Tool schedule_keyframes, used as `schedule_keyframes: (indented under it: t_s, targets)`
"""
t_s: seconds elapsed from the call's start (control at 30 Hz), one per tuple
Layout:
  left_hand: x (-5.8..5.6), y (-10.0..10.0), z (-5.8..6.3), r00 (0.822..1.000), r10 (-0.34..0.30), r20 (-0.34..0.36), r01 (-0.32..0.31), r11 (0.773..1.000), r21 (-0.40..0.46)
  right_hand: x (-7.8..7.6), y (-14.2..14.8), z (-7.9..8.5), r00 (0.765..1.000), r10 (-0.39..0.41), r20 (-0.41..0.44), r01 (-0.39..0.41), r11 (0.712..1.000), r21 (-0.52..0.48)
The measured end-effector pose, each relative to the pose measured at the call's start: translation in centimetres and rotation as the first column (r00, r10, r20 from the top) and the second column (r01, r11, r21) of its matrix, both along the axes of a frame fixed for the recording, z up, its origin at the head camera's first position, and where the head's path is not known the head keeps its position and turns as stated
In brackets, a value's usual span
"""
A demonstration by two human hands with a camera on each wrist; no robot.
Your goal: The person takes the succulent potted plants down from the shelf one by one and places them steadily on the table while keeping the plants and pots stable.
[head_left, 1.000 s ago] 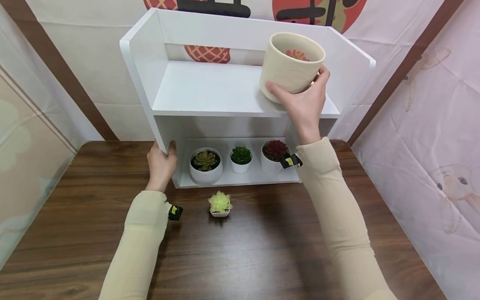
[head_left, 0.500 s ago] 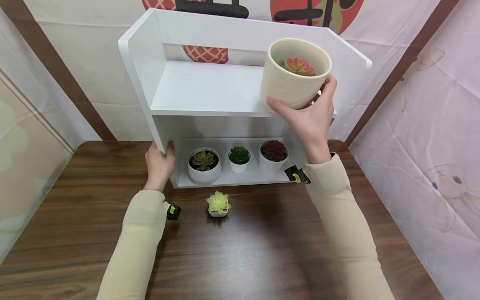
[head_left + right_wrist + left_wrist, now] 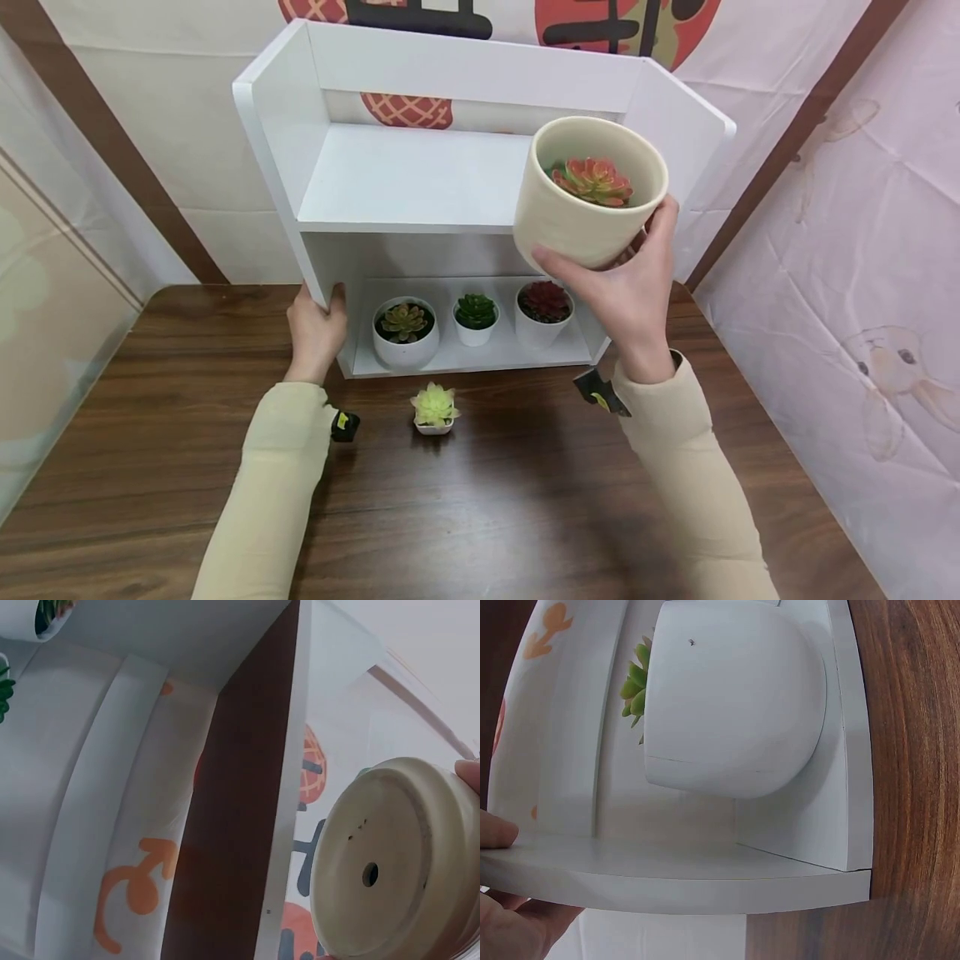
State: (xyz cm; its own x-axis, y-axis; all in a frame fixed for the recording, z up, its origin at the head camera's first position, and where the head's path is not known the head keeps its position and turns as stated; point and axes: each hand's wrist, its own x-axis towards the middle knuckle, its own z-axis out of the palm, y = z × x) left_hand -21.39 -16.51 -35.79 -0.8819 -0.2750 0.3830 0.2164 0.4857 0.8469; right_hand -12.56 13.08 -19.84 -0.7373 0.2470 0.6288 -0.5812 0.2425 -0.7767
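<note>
A: First, the thing in hand?

B: Cream round ceramic pot [image 3: 557, 221], with a red-and-green succulent [image 3: 592, 181] inside. Held up off any support, seen across the right part of the upper board's front edge on the white two-tier shelf [image 3: 412, 175]; drain hole [image 3: 370, 874] bare in the right-wrist view.

A: And the right grip [image 3: 633, 287]?

B: Curled round the pot's lower wall, thumb on the near side.

A: Best handling?

B: Keep the mouth upward, hold firmly low on what looks like a smooth wall, and carry slowly, base well away from the front edge to avoid a knock.

A: With the left grip [image 3: 315, 329]?

B: Pinching the shelf's left side panel at its front edge. Good for steadying; best left there.

A: Farther out?

B: Along the lower board, from left corner rightward: round white pot [image 3: 406, 353], small white pot [image 3: 475, 337], tapered white pot [image 3: 537, 333], all planted. On the dark wood-grain surface [image 3: 480, 517], just before the shelf's bottom edge: pale yellow-green succulent [image 3: 434, 405].

A: Different from a second ago?

B: Brought lower and nearer from over the upper board, with more of the red plant on show. No change at the left panel.
</note>
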Motion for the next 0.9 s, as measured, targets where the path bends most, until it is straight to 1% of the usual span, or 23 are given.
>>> schedule_keyframes:
  t_s: [0.13, 0.3, 0.5, 0.67, 0.77, 0.9]
  targets:
    - [0.0, 0.0, 0.0, 1.0, 0.001, -0.005, -0.001, 1.0, 0.0, 1.1, 0.0, -0.4, 1.0, 0.007, 0.003, -0.007, 1.0, -0.007]
    - [0.0, 0.1, 0.0, 1.0, -0.005, -0.009, 0.005, 1.0, -0.003, 2.3, 0.0, -1.0, 0.999, 0.041, -0.008, -0.041, 0.999, -0.01]
    - [0.0, 0.1, 0.0, 1.0, 0.0, -0.005, 0.0, 1.0, 0.0, 3.4, 0.3, -2.2, 0.998, 0.054, -0.033, -0.051, 0.997, 0.065]
    - [-0.1, 0.1, -0.1, 1.0, 0.001, 0.0, -0.001, 1.0, 0.002, 3.8, 0.5, -3.3, 0.997, 0.074, -0.034, -0.071, 0.994, 0.088]
    - [-0.1, 0.1, -0.2, 1.0, 0.004, 0.002, -0.004, 1.0, 0.004, 4.0, 0.6, -4.0, 0.997, 0.08, -0.016, -0.078, 0.993, 0.091]
    - [-0.2, 0.0, -0.2, 1.0, 0.003, -0.008, -0.003, 1.0, 0.004, 4.3, 0.7, -5.0, 0.997, 0.072, 0.035, -0.075, 0.993, 0.089]
